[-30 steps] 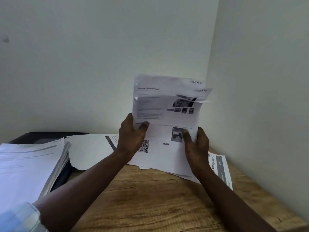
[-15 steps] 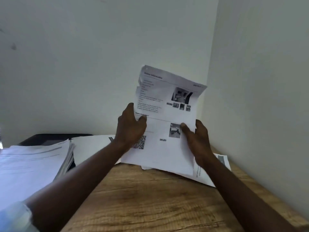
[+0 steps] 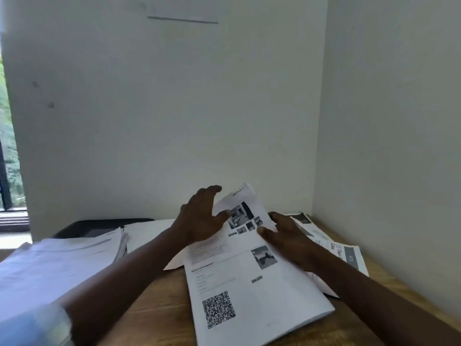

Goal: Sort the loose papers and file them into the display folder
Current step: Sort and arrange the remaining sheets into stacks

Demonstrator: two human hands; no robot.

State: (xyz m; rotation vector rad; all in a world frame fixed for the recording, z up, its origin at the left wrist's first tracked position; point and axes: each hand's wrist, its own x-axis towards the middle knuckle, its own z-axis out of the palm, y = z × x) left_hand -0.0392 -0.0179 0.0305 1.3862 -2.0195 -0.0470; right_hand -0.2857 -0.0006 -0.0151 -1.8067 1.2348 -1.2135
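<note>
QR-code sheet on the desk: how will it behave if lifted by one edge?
Likely floppy: the QR-code sheet has fold creases and its far end curls up off the table. Probably light; it may slide on the smooth wood when pushed. A one-edge grip would likely let it droop.

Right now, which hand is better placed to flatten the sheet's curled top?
Likely left: left hand is open at the raised top of the QR sheet; right hand grips its right edge.

QR code [image 3: 218,309] on printed sheet [image 3: 269,290], wording blurred
</note>
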